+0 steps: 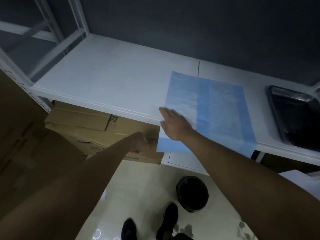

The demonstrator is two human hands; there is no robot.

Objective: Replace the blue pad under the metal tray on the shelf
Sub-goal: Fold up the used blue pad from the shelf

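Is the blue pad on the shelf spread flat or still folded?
Spread flat: the blue pad lies open on the shelf, near edge overhanging, right hand resting on it.

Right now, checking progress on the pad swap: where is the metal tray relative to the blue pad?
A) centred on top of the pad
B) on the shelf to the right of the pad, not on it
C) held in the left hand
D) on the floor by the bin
B: the metal tray sits on the shelf right of the blue pad, apart from it; only the right hand rests on the pad.

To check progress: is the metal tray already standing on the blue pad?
No: the metal tray sits on the bare shelf to the right of the blue pad, apart from it.
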